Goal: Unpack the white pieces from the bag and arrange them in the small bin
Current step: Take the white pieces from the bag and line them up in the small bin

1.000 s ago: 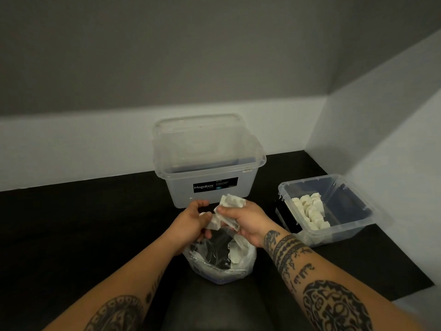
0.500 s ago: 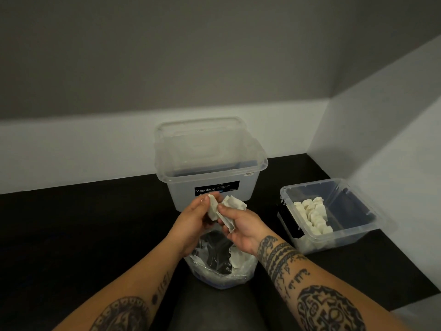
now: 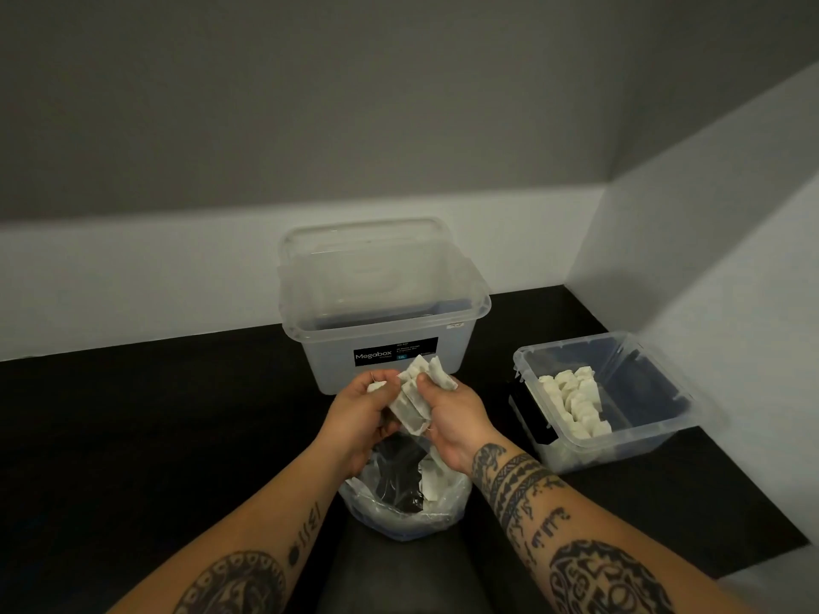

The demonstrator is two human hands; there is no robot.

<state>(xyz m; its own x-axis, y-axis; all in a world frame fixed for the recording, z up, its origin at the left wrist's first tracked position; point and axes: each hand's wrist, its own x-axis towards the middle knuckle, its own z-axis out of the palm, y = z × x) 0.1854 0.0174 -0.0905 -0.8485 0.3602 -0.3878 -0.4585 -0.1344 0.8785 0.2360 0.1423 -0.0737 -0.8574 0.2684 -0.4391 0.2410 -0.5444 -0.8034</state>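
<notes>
Straight behind the hands stands a large clear bin (image 3: 385, 303) with a black "Megabox" label (image 3: 394, 354) on its near wall; it is open-topped, and its front wall rises just beyond the fingertips. The left grip (image 3: 359, 418) and right grip (image 3: 456, 414) meet in front of that label, both clenched on a bunch of white pieces (image 3: 416, 392). The right thumb presses on top of the bunch and the left fingers pinch its other side. Directly below the hands sits the clear plastic bag (image 3: 399, 511), mouth open, with more white pieces and something dark inside; the wrists hide part of its rim. The small bin (image 3: 620, 440) stands to the right, well apart from the bag with bare bench between them, and holds a packed row of pieces (image 3: 574, 401) along its left half. The bench (image 3: 133, 436) is matt black. It runs into a corner where the back wall (image 3: 310, 104) is grey above a white lower band, and a pale side wall (image 3: 709, 259) closes in on the right, just beyond the small bin.
</notes>
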